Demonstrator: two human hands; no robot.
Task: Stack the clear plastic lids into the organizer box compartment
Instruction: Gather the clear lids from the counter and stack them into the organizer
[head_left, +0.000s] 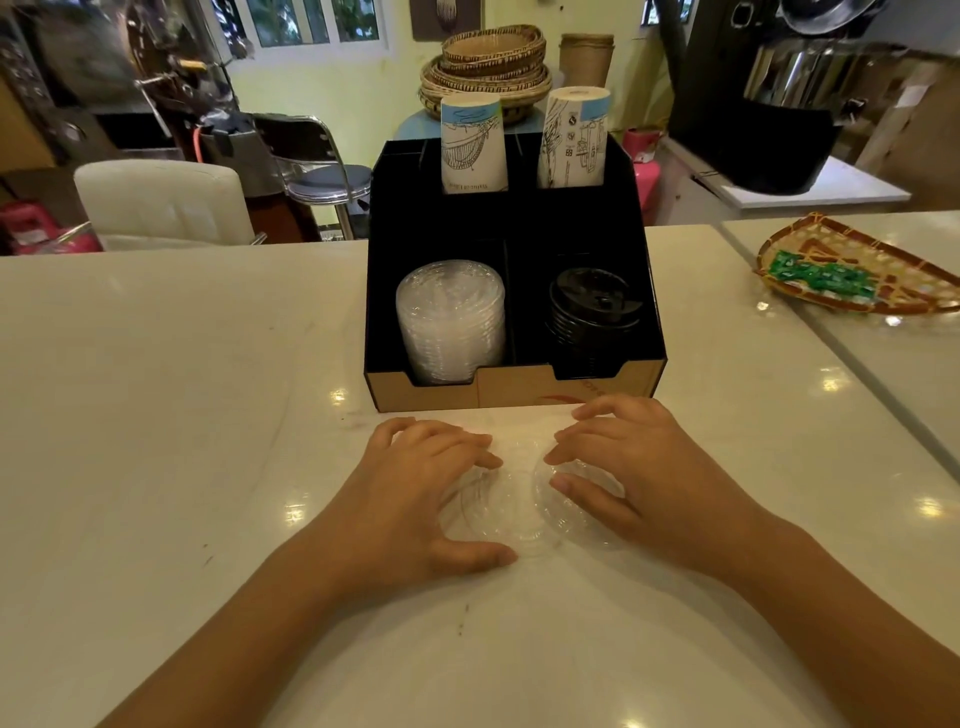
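Observation:
A black organizer box (441, 397) stands on the white counter in front of me. Its front left compartment holds a tall stack of clear plastic lids (451, 319). Loose clear lids (511, 506) lie flat on the counter just before the box, overlapping each other. My left hand (415, 493) rests on the left lid with fingers spread and thumb at its near edge. My right hand (634, 467) covers the right lid, fingertips touching it. Neither lid is lifted off the counter.
The front right compartment holds a stack of black lids (589, 312). Two stacks of printed paper cups (472, 140) stand in the rear compartments. A woven tray (857, 270) lies at the right. Behind the counter are a white chair (161, 200) and a stool (327, 184).

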